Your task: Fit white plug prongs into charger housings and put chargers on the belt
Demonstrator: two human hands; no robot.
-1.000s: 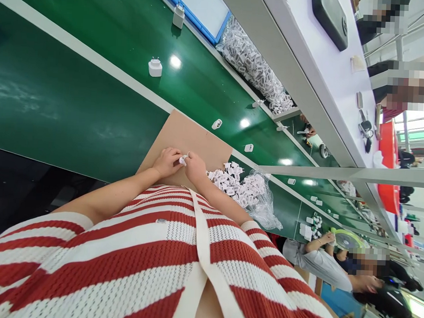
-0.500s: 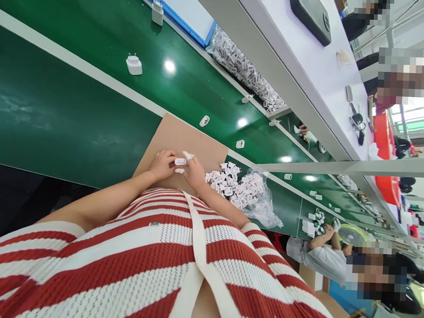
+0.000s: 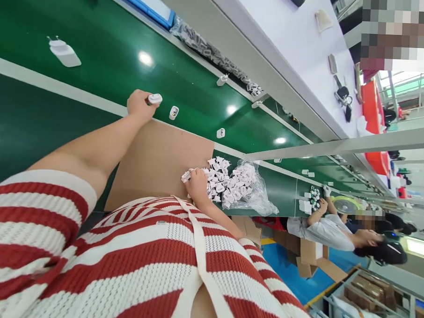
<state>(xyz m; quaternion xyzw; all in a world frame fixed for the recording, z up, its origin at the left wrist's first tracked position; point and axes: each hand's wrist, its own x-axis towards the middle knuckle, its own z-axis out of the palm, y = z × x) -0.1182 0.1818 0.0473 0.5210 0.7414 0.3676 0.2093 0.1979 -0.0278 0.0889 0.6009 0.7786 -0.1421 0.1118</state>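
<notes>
My left hand (image 3: pixel 141 104) reaches over the green surface beyond the cardboard, fingers closed on a white charger housing (image 3: pixel 154 99). Just right of it, another white charger housing (image 3: pixel 173 112) lies with its open end showing. My right hand (image 3: pixel 198 184) is at the left edge of a pile of small white plastic parts (image 3: pixel 218 175). Its fingers are curled round a white plastic part (image 3: pixel 186 175), whose exact shape is partly hidden. Under my forearm lies a brown cardboard sheet (image 3: pixel 159 152).
A clear plastic bag (image 3: pixel 263 194) spills more white parts beside the pile. A white plug charger (image 3: pixel 65 52) lies far left on the green surface (image 3: pixel 107 56). A grey metal post (image 3: pixel 304 149) crosses at right. A co-worker (image 3: pixel 321 229) sits further along the bench.
My hands have separated. The left one has carried the charger housing forward onto the green surface, while the right one has moved back to the pile. The view has shifted too.
</notes>
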